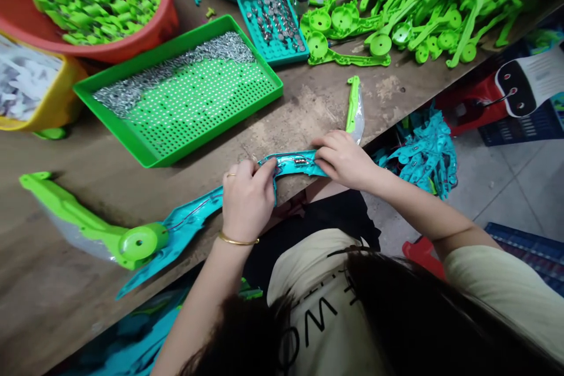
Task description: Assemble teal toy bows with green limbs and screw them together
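A long teal plastic half-shell (189,211) lies open side up along the table's front edge, thin wires running inside it. My left hand (249,197) is closed over its middle, thumb and fingertips pressed together on the shell; whatever small part they may pinch is hidden. My right hand (346,158) grips the shell's right end, fingers bent over its rim. Between both hands a small coppery metal part (302,161) sits in the shell. At the left end a lime-green arm with a clear blade (92,223) is joined by a round hub. Another green blade piece (353,107) lies just beyond my right hand.
A green perforated tray (211,123) holds many screws; behind it stands a teal tray (275,59) of round metal parts. Red (170,12) and yellow (73,91) tubs stand left. Green shells (423,12) are heaped at the back right. Teal parts (423,155) hang below the table edge.
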Demonstrator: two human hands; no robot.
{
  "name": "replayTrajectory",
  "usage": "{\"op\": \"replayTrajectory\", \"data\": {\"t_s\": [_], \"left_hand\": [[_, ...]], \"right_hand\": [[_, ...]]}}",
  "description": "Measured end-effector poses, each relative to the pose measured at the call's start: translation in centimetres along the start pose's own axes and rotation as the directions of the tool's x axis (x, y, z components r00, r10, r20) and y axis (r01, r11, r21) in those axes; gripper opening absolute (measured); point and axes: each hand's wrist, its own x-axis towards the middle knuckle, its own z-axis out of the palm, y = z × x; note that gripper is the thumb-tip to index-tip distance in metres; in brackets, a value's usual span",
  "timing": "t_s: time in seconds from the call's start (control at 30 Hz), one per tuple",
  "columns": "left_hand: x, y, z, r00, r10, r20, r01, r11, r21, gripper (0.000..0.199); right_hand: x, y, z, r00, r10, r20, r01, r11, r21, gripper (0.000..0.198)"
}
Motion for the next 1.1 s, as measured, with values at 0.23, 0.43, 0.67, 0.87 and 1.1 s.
{"op": "replayTrajectory", "data": {"t_s": [0.23, 0.43, 0.67, 0.87, 1.1], "left_hand": [[0.1, 0.0, 0.0, 1.000, -0.027, 0.016, 0.027, 1.000, -0.014, 0.035], [0.1, -0.2, 0.0, 1.000, -0.010, 0.017, 0.010, 1.000, -0.023, 0.033], [0.1, 0.0, 0.1, 1.000, -0.016, 0.004, 0.016, 0.998, -0.055, 0.033], [0.3, -0.1, 0.1, 1.000, -0.003, 0.005, 0.003, 0.996, -0.090, 0.033], [0.5, 0.4, -0.3, 0.995, -0.099, -0.008, 0.095, 0.972, -0.213, 0.026]], "right_hand": [[0.4, 0.9, 0.0, 0.991, -0.129, 0.039, 0.127, 0.991, 0.041, 0.018], [0.6, 0.9, -0.3, 0.990, -0.105, 0.089, 0.098, 0.992, 0.077, 0.016], [0.5, 0.5, -1.0, 0.991, -0.045, 0.123, 0.042, 0.999, 0.026, 0.020], [-0.2, -0.8, -0.2, 0.995, 0.007, -0.103, -0.003, 0.999, 0.039, 0.020], [-0.8, -1.8, 2.1, 0.955, -0.155, -0.252, 0.131, 0.985, -0.108, 0.023]]}}
